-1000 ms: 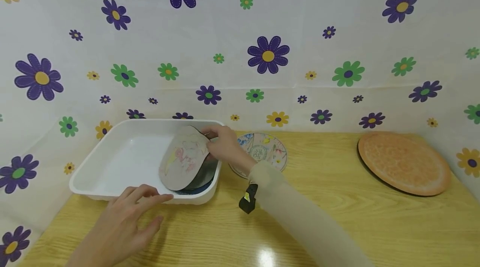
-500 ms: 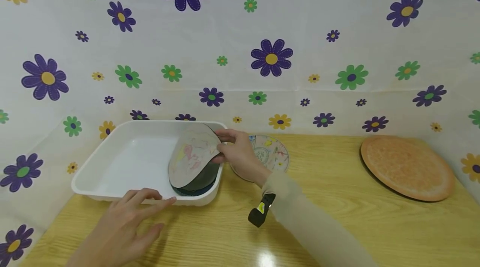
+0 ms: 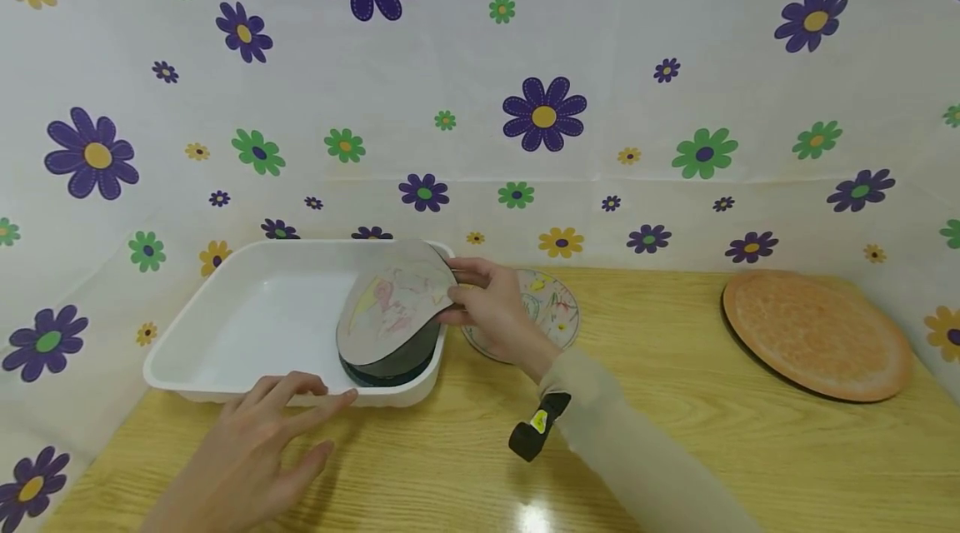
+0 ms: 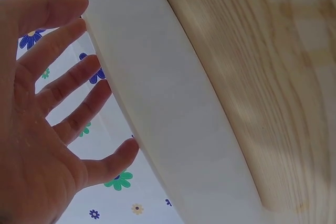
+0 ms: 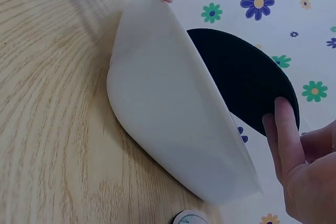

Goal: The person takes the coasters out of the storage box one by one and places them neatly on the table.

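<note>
In the head view my right hand [image 3: 501, 312] pinches the right edge of a round mat [image 3: 397, 300] with a pale, pinkish flower print. The mat is tilted and bent, over the right end of a white plastic basin [image 3: 247, 316]. Its black underside [image 5: 236, 72] shows in the right wrist view, with fingers beneath it. Below it, darker round mats [image 3: 412, 358] lie in the basin, mostly hidden. My left hand [image 3: 251, 441] rests its fingertips on the basin's front rim. In the left wrist view, the left hand [image 4: 42, 114] has its fingers spread along that rim.
A flower-printed round mat [image 3: 555, 312] lies on the wooden table [image 3: 637, 400] right of the basin, partly behind my right hand. Farther right lies a round mat printed like an orange slice [image 3: 817, 337]. A flowered cloth [image 3: 465, 58] hangs behind the table.
My right hand has drawn the pale mat to the right, toward the basin's right rim, uncovering more of the dark mats below. The left hand stays at the front rim.
</note>
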The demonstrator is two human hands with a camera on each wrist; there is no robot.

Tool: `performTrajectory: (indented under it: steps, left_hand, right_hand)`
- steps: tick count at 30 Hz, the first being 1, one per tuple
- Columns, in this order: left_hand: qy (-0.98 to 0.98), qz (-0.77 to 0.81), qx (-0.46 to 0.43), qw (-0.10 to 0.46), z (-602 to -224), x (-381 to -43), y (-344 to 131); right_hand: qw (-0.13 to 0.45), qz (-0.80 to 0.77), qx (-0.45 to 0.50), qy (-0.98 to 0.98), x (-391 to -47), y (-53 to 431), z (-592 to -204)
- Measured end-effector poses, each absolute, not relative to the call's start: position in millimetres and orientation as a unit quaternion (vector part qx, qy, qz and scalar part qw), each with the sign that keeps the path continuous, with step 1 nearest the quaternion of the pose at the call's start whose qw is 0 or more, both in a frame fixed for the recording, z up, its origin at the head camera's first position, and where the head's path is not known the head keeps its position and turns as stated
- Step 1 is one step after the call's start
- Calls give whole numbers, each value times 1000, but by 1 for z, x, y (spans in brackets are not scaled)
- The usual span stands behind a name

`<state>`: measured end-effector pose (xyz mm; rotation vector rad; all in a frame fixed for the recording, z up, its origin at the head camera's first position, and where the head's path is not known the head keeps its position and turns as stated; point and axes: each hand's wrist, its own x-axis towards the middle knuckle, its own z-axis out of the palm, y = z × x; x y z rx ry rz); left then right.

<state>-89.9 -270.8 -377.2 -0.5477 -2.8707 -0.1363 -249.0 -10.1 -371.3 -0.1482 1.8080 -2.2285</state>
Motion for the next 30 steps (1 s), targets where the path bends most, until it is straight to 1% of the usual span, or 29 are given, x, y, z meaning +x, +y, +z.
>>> performTrajectory:
  steps: [7,18,30]
  left_hand:
    - [-972,-56,-190,124,-377,-93,-270]
    - [-958,-65,-214,182,-379,-99,-271]
    - [-947,-69,-232,210,-381,-103,-276]
  right_hand:
    - [128,-779,-42,612,-247,2,-370]
    - [127,-799,-24,587,-245,21,-368]
    - [125,-804,-17,581,-242,41,-363]
